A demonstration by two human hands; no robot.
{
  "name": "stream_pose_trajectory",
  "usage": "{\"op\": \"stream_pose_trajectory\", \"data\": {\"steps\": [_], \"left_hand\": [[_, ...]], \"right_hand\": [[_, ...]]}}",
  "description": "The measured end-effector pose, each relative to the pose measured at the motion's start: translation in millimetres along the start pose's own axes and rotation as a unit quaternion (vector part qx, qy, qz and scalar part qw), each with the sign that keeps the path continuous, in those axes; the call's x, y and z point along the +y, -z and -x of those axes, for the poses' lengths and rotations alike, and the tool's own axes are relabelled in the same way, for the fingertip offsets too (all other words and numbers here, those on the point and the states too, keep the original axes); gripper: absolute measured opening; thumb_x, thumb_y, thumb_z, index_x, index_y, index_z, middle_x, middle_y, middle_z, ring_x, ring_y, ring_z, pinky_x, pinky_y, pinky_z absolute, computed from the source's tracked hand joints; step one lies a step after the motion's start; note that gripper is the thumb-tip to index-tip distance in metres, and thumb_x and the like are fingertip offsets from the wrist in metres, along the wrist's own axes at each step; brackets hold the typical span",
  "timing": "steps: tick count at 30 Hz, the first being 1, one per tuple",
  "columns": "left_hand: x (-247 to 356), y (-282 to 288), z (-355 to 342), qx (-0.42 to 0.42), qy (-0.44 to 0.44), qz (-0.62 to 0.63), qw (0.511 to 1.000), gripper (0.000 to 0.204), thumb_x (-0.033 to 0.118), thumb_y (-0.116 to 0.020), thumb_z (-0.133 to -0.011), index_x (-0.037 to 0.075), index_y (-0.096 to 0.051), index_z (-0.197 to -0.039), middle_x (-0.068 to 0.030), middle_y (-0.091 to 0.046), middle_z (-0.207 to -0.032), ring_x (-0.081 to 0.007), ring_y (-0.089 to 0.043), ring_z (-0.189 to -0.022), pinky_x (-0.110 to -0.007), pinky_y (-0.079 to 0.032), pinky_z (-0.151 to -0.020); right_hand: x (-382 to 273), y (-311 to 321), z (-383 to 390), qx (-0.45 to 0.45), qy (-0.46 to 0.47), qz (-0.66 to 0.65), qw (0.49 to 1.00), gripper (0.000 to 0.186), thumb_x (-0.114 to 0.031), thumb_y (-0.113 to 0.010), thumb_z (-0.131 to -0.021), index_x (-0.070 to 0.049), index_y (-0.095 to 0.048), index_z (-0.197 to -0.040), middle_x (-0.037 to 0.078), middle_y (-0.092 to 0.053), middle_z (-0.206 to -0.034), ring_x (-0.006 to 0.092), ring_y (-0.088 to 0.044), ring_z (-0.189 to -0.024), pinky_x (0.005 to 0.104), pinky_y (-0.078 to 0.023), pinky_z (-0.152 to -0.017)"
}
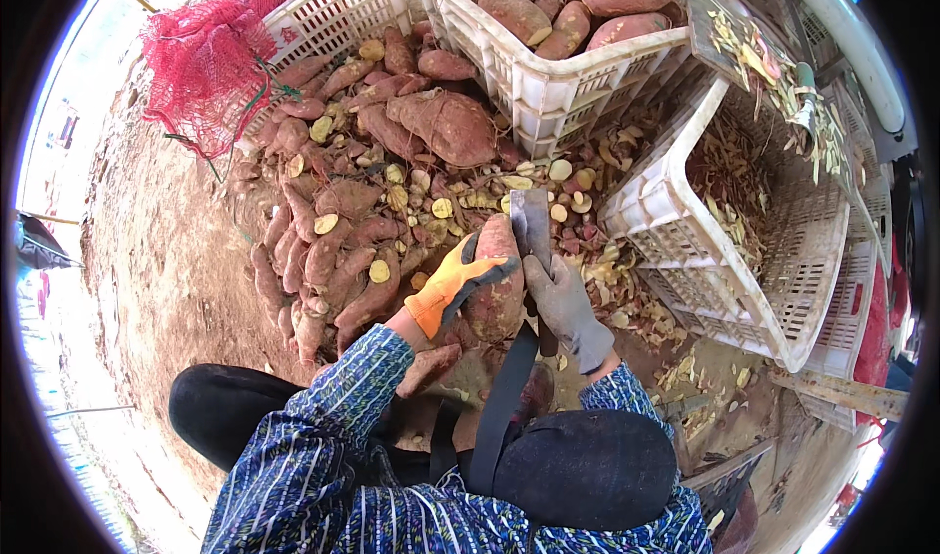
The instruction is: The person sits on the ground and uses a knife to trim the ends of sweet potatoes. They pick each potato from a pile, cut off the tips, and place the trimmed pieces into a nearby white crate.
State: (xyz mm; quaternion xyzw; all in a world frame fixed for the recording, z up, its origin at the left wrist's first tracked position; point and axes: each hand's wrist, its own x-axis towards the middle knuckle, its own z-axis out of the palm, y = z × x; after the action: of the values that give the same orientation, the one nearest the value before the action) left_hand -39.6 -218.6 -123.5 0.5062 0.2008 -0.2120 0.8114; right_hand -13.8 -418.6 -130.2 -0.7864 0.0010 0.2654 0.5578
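Observation:
My left hand, in an orange and dark glove, is closed round a large reddish sweet potato held upright in front of me. In a grey glove, my right hand grips a knife whose broad metal blade points away from me, close along the potato's right side. Fingers hide the knife's handle in part. Just beyond lies a heap of sweet potatoes, mixed with pale cut ends. One very big sweet potato rests on the heap's far side.
A white plastic crate full of sweet potatoes stands at the back. To the right, another white crate lies tilted with peelings around it. A red mesh sack hangs over a crate at far left. Scraps litter the dirt floor.

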Motion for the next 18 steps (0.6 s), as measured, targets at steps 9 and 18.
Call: {"op": "stream_pose_trajectory", "data": {"steps": [9,18], "left_hand": [[61,-10,2,0.017,-0.053,-0.554,0.831,0.094,0.047,-0.083,-0.066,-0.003,-0.046,-0.136,-0.0213,-0.057,-0.129,-0.0329,-0.055,-0.121,-0.04,-0.045,-0.1],[29,-16,5,0.021,-0.093,-0.714,0.694,0.09,0.05,-0.077,-0.07,0.0,-0.043,-0.138,-0.02,-0.052,-0.132,-0.0352,-0.047,-0.127,-0.042,-0.038,-0.106]], "right_hand": [[-48,21,9,0.037,0.215,0.408,0.887,0.021,-0.018,-0.06,-0.091,-0.009,-0.062,-0.11,0.014,-0.067,-0.092,0.0361,-0.066,-0.081,0.0453,-0.054,-0.072],[-41,-1,-25,-0.061,-0.116,0.176,0.976,0.035,-0.032,-0.054,-0.095,-0.002,-0.062,-0.111,0.024,-0.067,-0.095,0.0333,-0.068,-0.087,0.0426,-0.053,-0.08]]}}
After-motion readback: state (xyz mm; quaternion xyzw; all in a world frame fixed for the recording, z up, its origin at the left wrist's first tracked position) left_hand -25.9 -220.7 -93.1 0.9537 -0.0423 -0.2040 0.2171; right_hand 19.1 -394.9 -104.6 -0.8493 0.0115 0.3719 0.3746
